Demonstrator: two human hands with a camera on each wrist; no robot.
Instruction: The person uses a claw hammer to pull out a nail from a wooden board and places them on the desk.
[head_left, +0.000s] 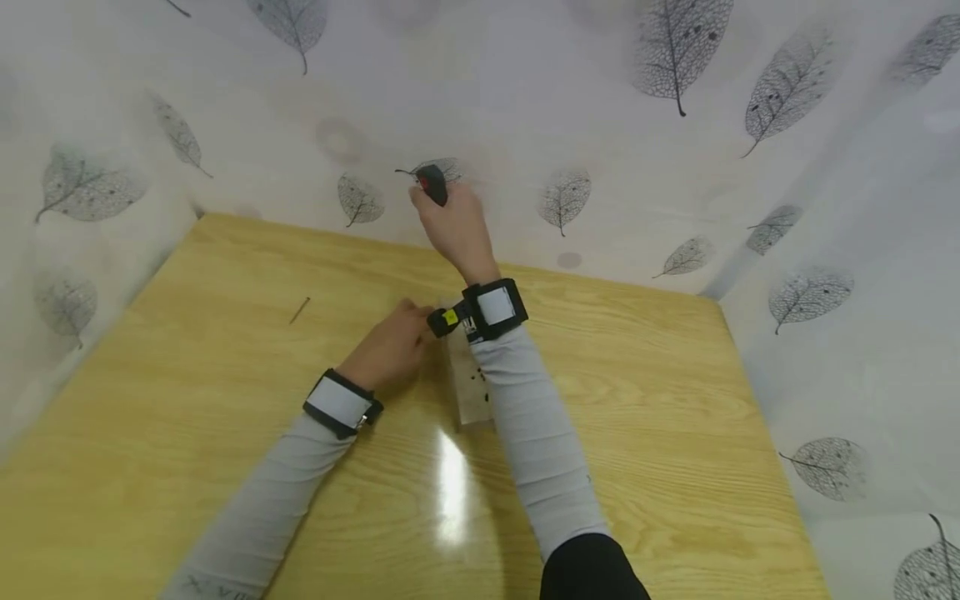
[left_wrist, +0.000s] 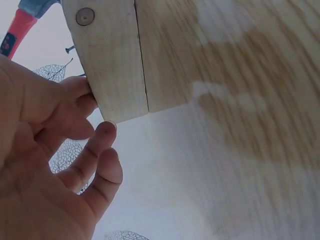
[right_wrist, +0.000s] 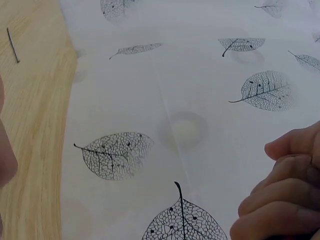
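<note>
A pale wooden block (head_left: 472,387) lies on the table under my right forearm, with small dark holes in its top. My left hand (head_left: 390,346) holds its far left side; the left wrist view shows curled fingers at the edge of the block (left_wrist: 107,65). A nail (left_wrist: 70,49) sticks out beside that edge, apart from the fingertips. Raised above the table's far edge, my right hand (head_left: 457,221) grips the dark handle of a hammer (head_left: 432,183). The hammer's head (left_wrist: 42,6) shows at the left wrist view's top corner. The right wrist view shows curled right fingers (right_wrist: 280,195).
A loose nail (head_left: 300,310) lies on the wooden table (head_left: 637,417), left of my left hand. Leaf-patterned walls (head_left: 480,100) rise behind the table and along its sides. A round metal disc (left_wrist: 85,16) sits on the block's face.
</note>
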